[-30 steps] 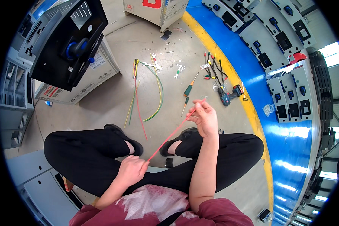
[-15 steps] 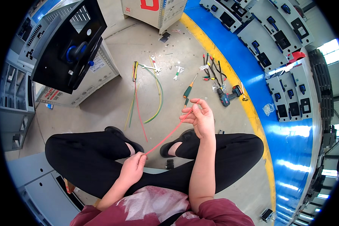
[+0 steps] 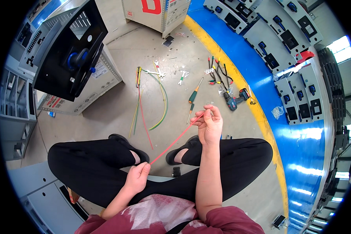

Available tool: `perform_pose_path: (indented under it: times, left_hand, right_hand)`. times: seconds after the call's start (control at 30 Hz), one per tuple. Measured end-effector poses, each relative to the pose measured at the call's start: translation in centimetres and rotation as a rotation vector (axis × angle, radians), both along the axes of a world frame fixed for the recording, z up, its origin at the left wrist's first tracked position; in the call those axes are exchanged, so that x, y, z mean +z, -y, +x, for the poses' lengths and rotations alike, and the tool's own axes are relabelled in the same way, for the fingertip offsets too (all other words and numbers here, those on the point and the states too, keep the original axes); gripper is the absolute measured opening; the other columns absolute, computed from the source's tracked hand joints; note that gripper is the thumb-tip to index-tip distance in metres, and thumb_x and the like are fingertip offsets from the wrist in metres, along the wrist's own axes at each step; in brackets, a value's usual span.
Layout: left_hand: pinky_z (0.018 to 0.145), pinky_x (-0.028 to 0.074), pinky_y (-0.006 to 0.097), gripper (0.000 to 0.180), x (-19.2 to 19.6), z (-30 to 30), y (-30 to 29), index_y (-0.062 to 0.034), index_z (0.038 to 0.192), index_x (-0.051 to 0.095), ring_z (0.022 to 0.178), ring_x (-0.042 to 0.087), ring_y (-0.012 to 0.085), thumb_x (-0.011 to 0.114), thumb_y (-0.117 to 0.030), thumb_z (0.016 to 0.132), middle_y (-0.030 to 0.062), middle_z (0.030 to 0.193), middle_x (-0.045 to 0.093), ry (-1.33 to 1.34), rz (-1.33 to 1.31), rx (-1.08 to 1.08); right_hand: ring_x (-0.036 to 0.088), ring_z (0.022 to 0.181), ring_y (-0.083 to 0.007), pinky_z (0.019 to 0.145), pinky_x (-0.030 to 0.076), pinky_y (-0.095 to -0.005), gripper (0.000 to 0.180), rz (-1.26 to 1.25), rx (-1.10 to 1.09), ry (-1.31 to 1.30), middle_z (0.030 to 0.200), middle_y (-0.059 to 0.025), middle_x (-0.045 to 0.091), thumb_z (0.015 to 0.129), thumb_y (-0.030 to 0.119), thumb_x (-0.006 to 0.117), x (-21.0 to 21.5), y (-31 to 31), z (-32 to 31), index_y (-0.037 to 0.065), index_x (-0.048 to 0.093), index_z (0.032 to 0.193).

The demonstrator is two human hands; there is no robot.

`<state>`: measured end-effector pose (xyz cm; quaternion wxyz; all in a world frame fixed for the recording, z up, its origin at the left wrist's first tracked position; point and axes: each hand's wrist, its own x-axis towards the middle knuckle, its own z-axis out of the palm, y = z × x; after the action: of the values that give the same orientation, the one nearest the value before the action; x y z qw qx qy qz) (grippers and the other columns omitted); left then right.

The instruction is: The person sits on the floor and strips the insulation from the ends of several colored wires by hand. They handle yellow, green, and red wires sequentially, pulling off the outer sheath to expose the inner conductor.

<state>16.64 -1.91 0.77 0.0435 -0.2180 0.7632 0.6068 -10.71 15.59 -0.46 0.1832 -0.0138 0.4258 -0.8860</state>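
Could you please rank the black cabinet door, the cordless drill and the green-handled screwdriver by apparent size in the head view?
1. Black cabinet door, by far.
2. Screwdriver and drill: the screwdriver is longer, the drill bulkier, so I won't rank them.

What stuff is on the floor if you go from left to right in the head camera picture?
Grey cabinet → loose red, yellow and green wires → green-handled screwdriver → cordless drill → yellow floor stripe → blue floor.

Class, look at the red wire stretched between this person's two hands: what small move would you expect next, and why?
Probably the right hand works the wire's upper end. The red wire runs taut from the left hand, which pinches the lower end, up to the right fingertips, so that end is already presented there.
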Motion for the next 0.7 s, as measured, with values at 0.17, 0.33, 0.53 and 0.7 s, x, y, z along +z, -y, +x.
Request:
perform_pose_path:
  times: [0.17,0.33,0.53,0.7]
  left_hand:
    - [0.050,0.031,0.032,0.046,-0.7,0.7,-0.1,-0.0039,0.074,0.046,0.052,0.038,0.0110,0.049,-0.033,0.109,0.0003,0.060,0.040,0.035,0.303,0.054]
    - [0.050,0.026,0.027,0.045,-0.9,0.9,0.2,-0.0093,0.073,0.043,0.054,0.032,0.0076,0.047,-0.036,0.109,-0.0046,0.063,0.035,0.058,0.658,0.063]
    - [0.050,0.020,0.029,0.045,-0.1,0.5,0.7,-0.0117,0.071,0.037,0.050,0.021,0.0090,0.046,-0.034,0.110,-0.0051,0.059,0.025,0.140,1.194,0.072]
    - [0.050,0.018,0.030,0.045,-0.1,0.9,1.0,-0.0128,0.071,0.035,0.049,0.018,0.0095,0.044,-0.034,0.110,-0.0054,0.057,0.022,0.188,1.291,0.038]
  right_hand:
    - [0.074,0.074,-0.0309,0.068,0.063,-0.0447,0.016,-0.114,0.049,0.030,0.091,-0.0146,0.074,0.101,0.019,0.064,0.1,-0.2,-0.2,0.008,0.063,0.112]
    - [0.073,0.079,-0.0289,0.073,0.061,-0.0441,0.014,-0.249,0.024,0.027,0.095,-0.0110,0.074,0.102,0.018,0.063,-0.3,0.0,-0.1,0.010,0.064,0.113]
    - [0.071,0.082,-0.0223,0.071,0.059,-0.0380,0.013,-0.360,0.061,0.034,0.098,-0.0036,0.073,0.103,0.020,0.061,-0.5,0.0,-0.1,0.014,0.064,0.114]
    - [0.069,0.082,-0.0202,0.071,0.058,-0.0367,0.011,-0.349,0.136,0.005,0.097,-0.0024,0.072,0.102,0.021,0.063,0.0,-0.5,-0.4,0.015,0.063,0.111]
